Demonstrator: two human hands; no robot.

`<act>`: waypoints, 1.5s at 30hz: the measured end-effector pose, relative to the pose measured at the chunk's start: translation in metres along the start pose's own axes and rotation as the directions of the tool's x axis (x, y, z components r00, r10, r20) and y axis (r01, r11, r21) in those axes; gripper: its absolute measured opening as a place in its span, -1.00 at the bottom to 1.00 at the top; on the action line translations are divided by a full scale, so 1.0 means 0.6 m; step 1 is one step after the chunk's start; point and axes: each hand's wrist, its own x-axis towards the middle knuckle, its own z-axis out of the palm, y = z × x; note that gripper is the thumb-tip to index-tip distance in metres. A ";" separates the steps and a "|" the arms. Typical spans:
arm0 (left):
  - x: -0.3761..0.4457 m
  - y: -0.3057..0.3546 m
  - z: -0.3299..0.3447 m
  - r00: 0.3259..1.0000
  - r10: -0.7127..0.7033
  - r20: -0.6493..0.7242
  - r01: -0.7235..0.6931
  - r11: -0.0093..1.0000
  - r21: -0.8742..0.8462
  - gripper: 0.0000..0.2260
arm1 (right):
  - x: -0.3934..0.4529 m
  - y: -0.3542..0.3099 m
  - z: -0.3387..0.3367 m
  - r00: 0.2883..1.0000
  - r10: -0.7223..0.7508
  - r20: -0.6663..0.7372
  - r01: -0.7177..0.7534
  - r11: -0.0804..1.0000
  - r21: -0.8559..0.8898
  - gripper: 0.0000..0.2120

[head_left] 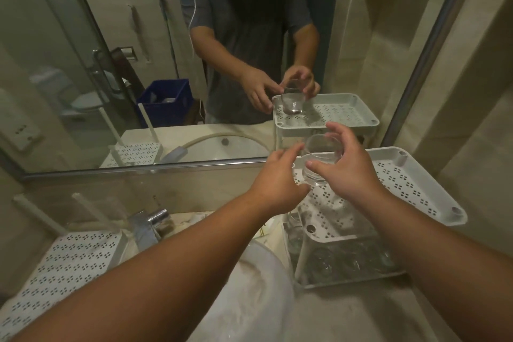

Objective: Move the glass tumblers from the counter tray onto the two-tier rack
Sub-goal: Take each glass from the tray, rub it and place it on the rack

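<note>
A clear glass tumbler [319, 159] stands upright at the back left corner of the two-tier rack's top shelf [410, 183], a white perforated tray. My right hand [349, 166] curls its fingers and thumb round the tumbler from the right. My left hand [277, 178] reaches in from the left with straight fingers, the fingertips at the tumbler's rim. Several more tumblers [349, 258] sit on the rack's lower shelf. The white perforated counter tray [63, 266] lies at the left of the basin, with no glasses showing on it.
A round white basin [249, 294] sits below my arms, with a chrome tap [150, 223] behind it. A wall mirror [138, 50] runs along the back and reflects my hands, the glass and the rack. A tiled wall stands right of the rack.
</note>
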 end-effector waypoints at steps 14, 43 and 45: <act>0.034 -0.031 0.055 0.986 -0.166 0.031 0.167 0.986 -0.029 -0.17 | 0.049 0.079 0.047 0.998 -0.010 0.063 0.012 1.000 -0.024 -0.26; 0.038 -0.030 0.088 0.968 -0.253 0.000 0.249 0.954 -0.165 -0.21 | 0.040 0.101 0.068 0.999 0.032 0.030 -0.030 0.998 -0.059 -0.18; 0.030 -0.028 0.084 0.968 -0.249 -0.011 0.242 0.950 -0.198 -0.23 | 0.037 0.094 0.064 0.998 0.039 0.041 -0.036 0.996 -0.080 -0.12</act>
